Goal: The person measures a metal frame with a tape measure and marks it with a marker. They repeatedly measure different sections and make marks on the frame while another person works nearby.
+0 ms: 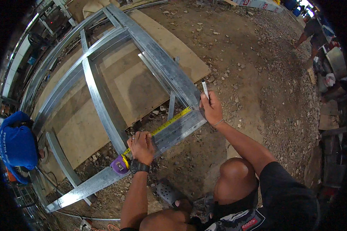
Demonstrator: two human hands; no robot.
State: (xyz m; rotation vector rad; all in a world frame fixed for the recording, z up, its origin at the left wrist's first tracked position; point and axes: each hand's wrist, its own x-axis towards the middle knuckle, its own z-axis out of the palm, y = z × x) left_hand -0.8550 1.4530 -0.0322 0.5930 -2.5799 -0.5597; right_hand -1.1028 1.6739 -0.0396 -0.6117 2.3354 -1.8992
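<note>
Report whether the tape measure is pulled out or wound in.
Pulled out: its yellow blade stretches from the purple case along the metal bar.

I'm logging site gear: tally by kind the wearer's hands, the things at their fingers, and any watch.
Hands (left, right): 2
Tape measure: 1
White stick, perhaps a marker: 1
Watch: 1
Total: 5

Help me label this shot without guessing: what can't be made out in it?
All in the head view:
- Left hand: its own back hides the palm and exact hold on the yellow tape blade.
- Blade markings: too small to read reliably.
- White stick: its lower end is covered by the right hand.
- Co-worker: too small and distorted near the rim to tell what they're doing.
</note>
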